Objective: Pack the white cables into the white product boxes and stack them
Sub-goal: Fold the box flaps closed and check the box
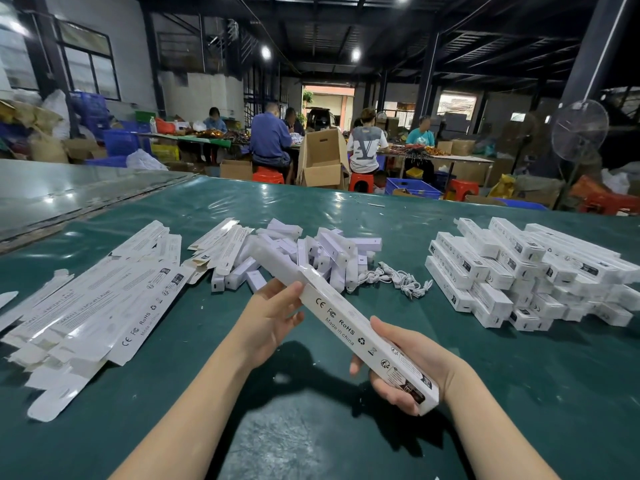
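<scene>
A long white product box [343, 323] with CE, FC and RoHS print is held in the air over the green table, slanting from far left to near right. My right hand [405, 365] grips its near end from below. My left hand [273, 313] holds its middle with fingers along the far side. Several white cables [398, 278] lie bundled on the table beyond the box. A stack of closed white boxes [526, 271] stands at the right.
Flat unfolded white cartons [90, 306] lie spread at the left. A heap of small white lamp units [311, 254] sits at the centre back. The green table [519, 393] ends at the far side, where several people sit working among cardboard boxes and blue crates.
</scene>
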